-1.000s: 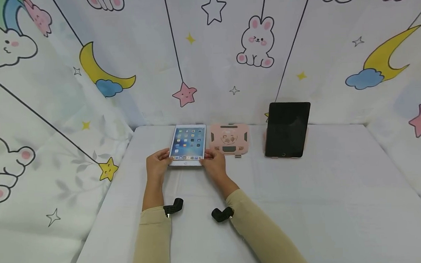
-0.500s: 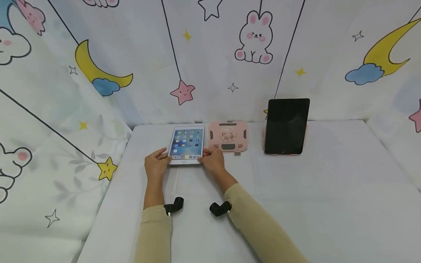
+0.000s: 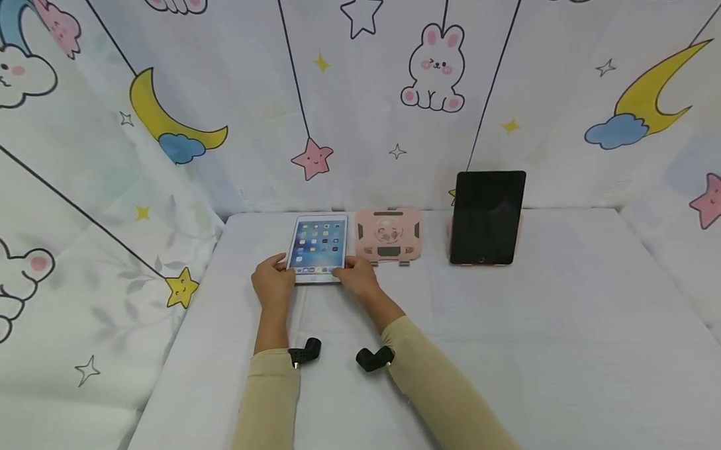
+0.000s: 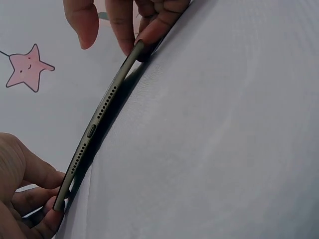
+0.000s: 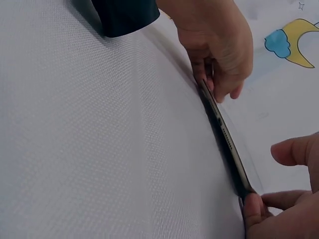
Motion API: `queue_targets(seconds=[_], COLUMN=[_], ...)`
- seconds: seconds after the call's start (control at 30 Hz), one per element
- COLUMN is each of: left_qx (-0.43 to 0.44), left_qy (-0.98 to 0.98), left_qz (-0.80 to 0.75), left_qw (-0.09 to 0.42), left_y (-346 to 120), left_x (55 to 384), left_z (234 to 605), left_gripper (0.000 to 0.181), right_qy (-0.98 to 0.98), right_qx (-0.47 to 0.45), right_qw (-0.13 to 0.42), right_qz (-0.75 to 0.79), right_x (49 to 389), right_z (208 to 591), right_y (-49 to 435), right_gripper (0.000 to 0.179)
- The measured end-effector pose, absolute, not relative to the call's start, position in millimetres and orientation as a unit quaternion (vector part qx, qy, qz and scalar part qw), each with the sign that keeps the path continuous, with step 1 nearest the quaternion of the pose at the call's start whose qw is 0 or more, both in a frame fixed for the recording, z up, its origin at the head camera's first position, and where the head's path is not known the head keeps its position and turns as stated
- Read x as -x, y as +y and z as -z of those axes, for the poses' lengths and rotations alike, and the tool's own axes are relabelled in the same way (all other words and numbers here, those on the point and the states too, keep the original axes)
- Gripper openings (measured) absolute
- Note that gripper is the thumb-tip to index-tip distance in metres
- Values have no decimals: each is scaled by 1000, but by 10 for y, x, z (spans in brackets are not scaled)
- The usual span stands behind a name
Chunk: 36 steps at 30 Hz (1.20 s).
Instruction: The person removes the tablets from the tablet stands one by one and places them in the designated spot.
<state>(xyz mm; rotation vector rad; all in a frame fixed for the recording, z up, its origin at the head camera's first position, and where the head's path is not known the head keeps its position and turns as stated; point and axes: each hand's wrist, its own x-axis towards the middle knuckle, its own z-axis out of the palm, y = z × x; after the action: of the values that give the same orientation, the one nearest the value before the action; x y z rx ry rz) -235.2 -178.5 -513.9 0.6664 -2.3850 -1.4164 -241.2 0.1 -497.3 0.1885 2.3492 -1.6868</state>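
A white-framed tablet (image 3: 317, 243) with a lit screen of app icons is at the back left of the table. My left hand (image 3: 273, 283) pinches its near left corner, thumb on top. At the near right corner, my right hand (image 3: 358, 276) pinches it the same way. Both wrist views catch the tablet's near edge (image 4: 91, 130), with a charging port and speaker holes, and a dark shadow under it. A pink tablet case (image 3: 389, 234) with a ring design lies just right of my right hand. How far the tablet's back is off the table is hidden.
A dark-screened tablet (image 3: 487, 218) stands propped upright at the back right, with pink edges behind it. The white-covered table (image 3: 520, 352) meets a printed cloth backdrop (image 3: 357, 119) behind and at the sides. Small black cameras (image 3: 374, 359) sit on both wrists.
The tablet's far edge has dipped slightly toward the table. My left hand and forearm have shifted a little to the right. Both hands keep hold of the tablet; the head view has shifted slightly.
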Motion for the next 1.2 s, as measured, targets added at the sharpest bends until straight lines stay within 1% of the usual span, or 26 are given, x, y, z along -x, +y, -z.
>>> queue_targets(seconds=[0.2,0.43,0.67,0.83,1.03,1.2], left_qx=[-226,-224,-221,-217,-213,-213], left_qy=[-837,-836,-842,-841,-841,-839], left_qz=[474,475,466,466,466,473], left_qw=[155,161,160,167,174,163], left_y=[-1785,-1788,-1789,-1785,-1778,-1795], left_x=[2367,2368,2343,2352,2361,2344], left_z=[5133,5149,5146,5150,5145,5119], left_gripper=[46,45,41,41,41,43], right_qy=[811,810,816,815,812,832], right_qx=[-45,-32,-31,-30,-20,14], right_qw=[148,148,151,149,133,90], right_qz=[565,567,557,560,568,547], right_x=[2433,2439,2436,2422,2410,2391], right_z=[4940,4935,4921,4904,4941,5059], right_y=[29,33,27,32,48,35], right_gripper=[50,47,50,46,44,30])
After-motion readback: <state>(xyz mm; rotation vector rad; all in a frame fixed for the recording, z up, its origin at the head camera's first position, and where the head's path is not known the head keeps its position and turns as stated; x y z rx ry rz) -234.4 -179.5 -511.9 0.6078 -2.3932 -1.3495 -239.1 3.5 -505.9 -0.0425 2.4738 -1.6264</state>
